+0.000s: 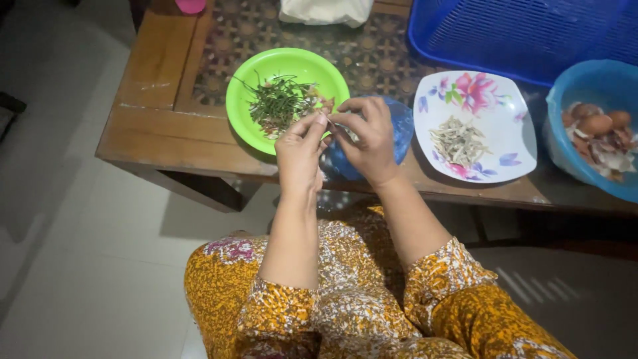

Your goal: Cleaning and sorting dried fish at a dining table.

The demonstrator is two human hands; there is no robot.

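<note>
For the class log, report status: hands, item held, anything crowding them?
Left hand and right hand pinch one small piece, too small to identify. Green plate and blue bag close beneath.

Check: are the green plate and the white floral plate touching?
Apart. The head view shows the green plate and the white floral plate with a blue bowl and bare table between them.
</note>
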